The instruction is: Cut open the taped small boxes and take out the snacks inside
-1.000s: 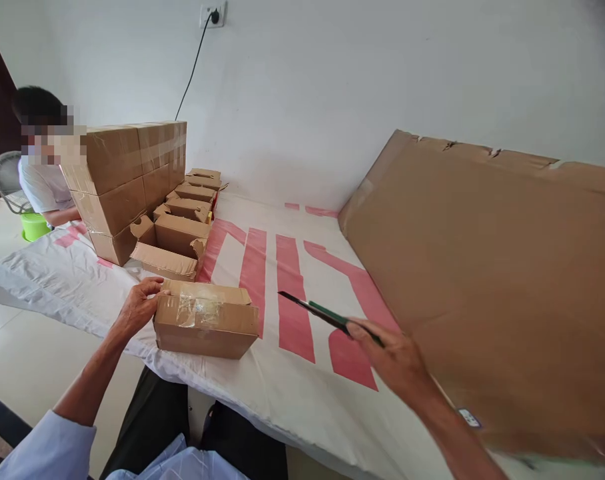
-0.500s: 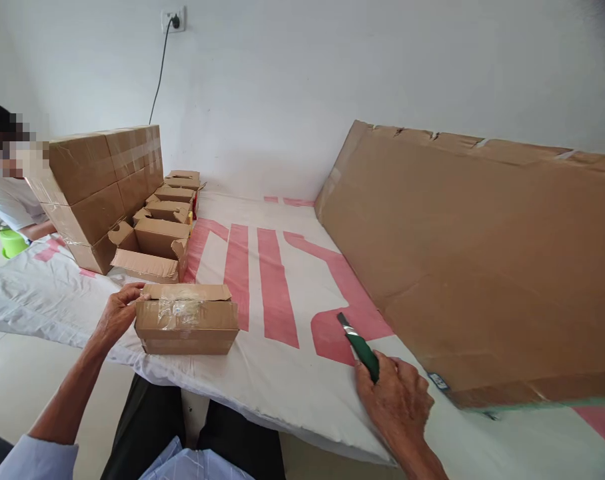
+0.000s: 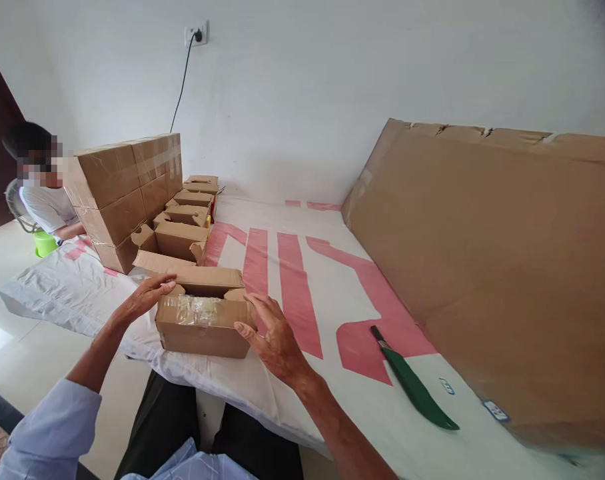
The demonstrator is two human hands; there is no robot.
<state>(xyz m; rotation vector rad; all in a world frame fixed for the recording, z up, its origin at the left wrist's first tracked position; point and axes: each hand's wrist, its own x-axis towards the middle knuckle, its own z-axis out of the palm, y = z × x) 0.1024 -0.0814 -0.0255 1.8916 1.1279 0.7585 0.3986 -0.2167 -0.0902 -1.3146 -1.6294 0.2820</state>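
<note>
The small cardboard box (image 3: pixel 202 319) sits low and left of centre in the frame, at the near edge of the white sheet with red lettering (image 3: pixel 292 293); clear tape crosses its front face, and its top flaps stand partly raised. The left hand (image 3: pixel 145 299) rests spread over the box's left top corner, fingers wide, clasping nothing; the right hand (image 3: pixel 272 333) presses flat-fingered against the box's right end, also loosely spread, so the box is braced between the two rather than gripped. The green utility knife (image 3: pixel 415 387) lies on the sheet in the lower right, well apart from both hands, its dark tip pointing up-left.

The box could slide off the near edge if the hands push unevenly, since it sits close to the drop; a reach to the right without looking could meet the knife tip; whether its blade is out is too small to tell.

What the box holds is hidden; the large cardboard sheet (image 3: pixel 492 267) runs off the right edge; the open boxes (image 3: pixel 182 230) beside the stacked cartons (image 3: pixel 127 193) at upper left show no contents; a person (image 3: pixel 42 193) sits half concealed behind the stack.
</note>
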